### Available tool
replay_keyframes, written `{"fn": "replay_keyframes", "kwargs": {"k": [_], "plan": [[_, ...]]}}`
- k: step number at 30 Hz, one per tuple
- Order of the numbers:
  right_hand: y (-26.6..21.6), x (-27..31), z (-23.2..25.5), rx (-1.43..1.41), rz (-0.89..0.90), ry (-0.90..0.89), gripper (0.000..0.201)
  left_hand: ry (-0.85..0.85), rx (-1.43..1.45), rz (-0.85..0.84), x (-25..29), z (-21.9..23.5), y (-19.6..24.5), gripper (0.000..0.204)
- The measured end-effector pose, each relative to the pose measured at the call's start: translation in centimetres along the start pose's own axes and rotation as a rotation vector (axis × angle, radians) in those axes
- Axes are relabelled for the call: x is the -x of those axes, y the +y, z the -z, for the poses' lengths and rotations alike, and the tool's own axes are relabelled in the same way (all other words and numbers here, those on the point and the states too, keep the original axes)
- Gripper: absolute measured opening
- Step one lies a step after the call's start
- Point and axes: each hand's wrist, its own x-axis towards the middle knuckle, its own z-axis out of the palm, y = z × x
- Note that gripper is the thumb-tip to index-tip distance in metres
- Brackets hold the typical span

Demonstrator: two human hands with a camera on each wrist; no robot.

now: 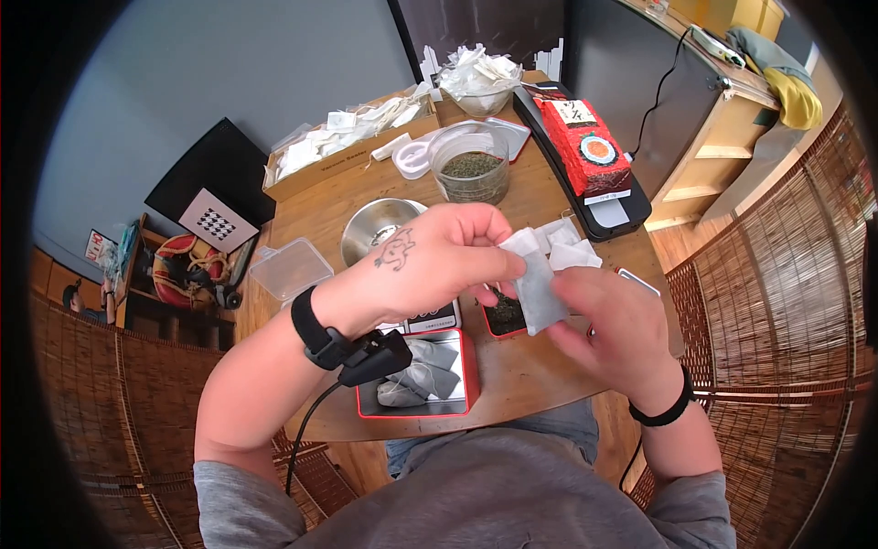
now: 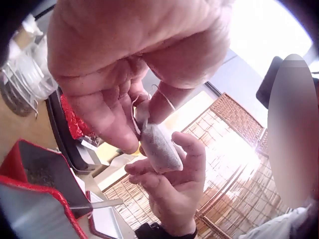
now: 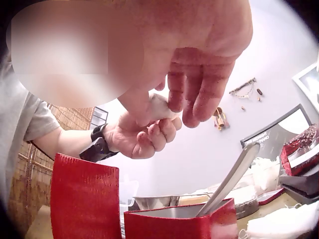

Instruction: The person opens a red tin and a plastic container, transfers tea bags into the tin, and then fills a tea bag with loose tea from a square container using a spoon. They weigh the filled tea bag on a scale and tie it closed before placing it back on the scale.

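Note:
A filled tea bag (image 1: 541,297) of thin white mesh hangs between both hands above the table. My left hand (image 1: 434,252) pinches its gathered upper end, where a loop of string (image 2: 164,95) shows. With thumb and fingers, my right hand (image 1: 626,334) holds the bag's right side; the palm shows behind the bag in the left wrist view. Below the bag, partly covered by it, is a red tin (image 3: 167,226) of dark loose tea leaves (image 1: 506,316), with a spoon handle (image 3: 234,174) leaning out. Several filled bags (image 1: 419,380) lie in another red-rimmed tin (image 1: 474,371) nearer the body.
Behind the hands stand a steel bowl (image 1: 361,229) and a clear tub (image 1: 471,194) of tea leaves. A cardboard box (image 1: 352,165) and a glass bowl (image 1: 485,102) hold many empty bags. A red tea packet (image 1: 585,146) lies on a black sealer (image 1: 631,215) at right.

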Motion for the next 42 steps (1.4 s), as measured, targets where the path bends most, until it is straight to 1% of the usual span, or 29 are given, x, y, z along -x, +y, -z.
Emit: {"fn": "replay_keyframes", "kwargs": {"k": [2,3,4,5,6,7,9,10,12,13,15,20,22,26,28,29,31,35,42], "plan": [[0.1,-0.4,0.3,0.003,-0.005,-0.015,0.041,-0.032,0.113,0.139,-0.2,0.0,-0.2,0.013],[0.1,-0.7,0.5,0.009,-0.014,-0.028,0.039,-0.027,0.115,0.139,-0.2,0.0,0.1,0.013],[0.0,-1.1,0.7,0.006,-0.011,-0.030,0.039,0.012,0.000,0.180,-0.1,-0.1,0.6,0.018],[-0.2,-1.5,0.9,-0.054,-0.181,-0.083,0.033,0.050,-0.115,0.221,0.0,-0.1,0.9,0.022],[-0.3,-1.8,1.0,-0.114,-0.351,-0.136,0.028,0.085,-0.288,0.195,0.0,0.2,0.8,0.033],[0.1,-2.3,1.0,-0.114,-0.352,-0.136,0.028,0.084,-0.288,0.195,-0.1,0.5,0.5,0.033],[1.3,-3.6,1.1,-0.049,-0.401,-0.431,0.022,0.162,-0.591,0.007,-0.3,0.9,-0.1,0.032],[1.6,-3.9,0.8,-0.048,-0.404,-0.431,0.022,0.159,-0.591,0.007,-0.2,0.7,0.0,0.032],[2.2,-4.5,0.0,-0.029,-0.357,-0.525,0.021,0.092,-0.801,-0.083,0.0,0.2,0.3,0.028],[2.3,-4.7,-0.1,-0.029,-0.353,-0.528,0.021,0.097,-0.798,-0.084,0.0,0.1,0.1,0.028],[2.3,-5.0,-0.3,-0.002,-0.312,-0.518,0.020,0.144,-1.005,-0.244,0.2,-0.2,-0.6,0.024],[1.9,-5.5,-0.1,-0.003,-0.340,-0.537,0.020,0.141,-1.052,-0.268,-0.1,-0.7,-0.2,0.024],[1.8,-5.6,-0.1,-0.001,-0.340,-0.540,0.020,0.099,-1.109,-0.225,-0.3,-0.8,-0.1,0.023],[1.6,-5.6,0.0,0.031,-0.342,-0.540,0.020,0.095,-1.100,-0.225,-0.5,-0.8,-0.1,0.022],[1.6,-5.6,0.1,0.036,-0.342,-0.536,0.020,0.139,-1.030,-0.327,-0.3,-0.8,-0.3,0.021],[1.6,-5.6,0.1,0.032,-0.347,-0.544,0.020,0.140,-1.030,-0.327,-0.3,-0.9,-0.3,0.021],[1.5,-5.7,0.1,0.029,-0.349,-0.553,0.020,0.113,-1.073,-0.246,-0.3,-0.9,0.0,0.020],[1.4,-5.7,0.2,0.032,-0.365,-0.561,0.019,0.118,-1.074,-0.233,-0.1,-0.9,0.0,0.019],[1.3,-5.6,0.3,0.038,-0.367,-0.572,0.020,0.140,-1.126,-0.258,0.0,-1.2,0.0,0.017]]}}
